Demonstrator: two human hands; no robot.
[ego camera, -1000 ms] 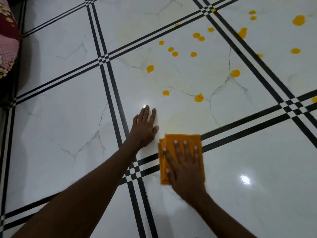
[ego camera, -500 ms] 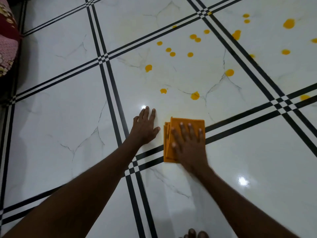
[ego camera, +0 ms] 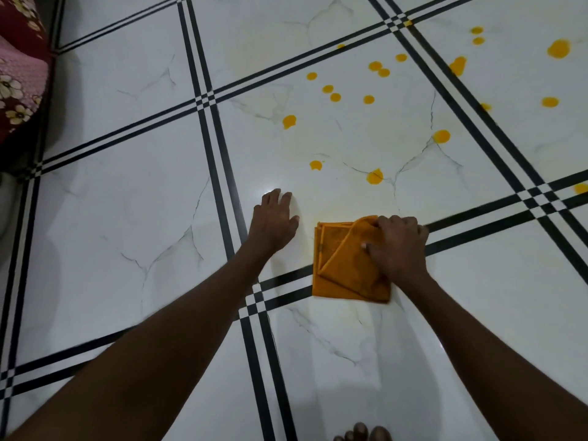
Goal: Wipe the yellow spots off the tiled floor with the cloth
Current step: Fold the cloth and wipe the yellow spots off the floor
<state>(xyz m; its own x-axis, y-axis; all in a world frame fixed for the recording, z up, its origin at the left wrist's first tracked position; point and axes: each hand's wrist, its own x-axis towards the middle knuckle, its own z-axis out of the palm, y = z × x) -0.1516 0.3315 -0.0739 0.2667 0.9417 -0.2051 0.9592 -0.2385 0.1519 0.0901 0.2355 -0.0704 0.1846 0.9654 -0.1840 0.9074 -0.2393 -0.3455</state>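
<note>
A folded orange cloth (ego camera: 342, 268) lies on the white tiled floor (ego camera: 127, 218), across a black grout line. My right hand (ego camera: 397, 248) grips the cloth's upper right corner with curled fingers and has pulled that corner over as a flap. Flat on the tile just left of the cloth rests my left hand (ego camera: 273, 224), fingers straight. Several yellow spots dot the tile beyond the cloth; the nearest are one spot (ego camera: 374, 177) and another (ego camera: 316, 165), with more (ego camera: 441, 136) farther right and back.
Black double grout lines (ego camera: 222, 173) cross the floor. A red and pink flowered fabric (ego camera: 16, 74) sits at the far left edge. Toes of a foot (ego camera: 362, 433) show at the bottom edge.
My right hand went from pressing flat on the cloth to curling round its upper right corner, folding a flap over. The cloth slid forward earlier. My left hand stayed put.
</note>
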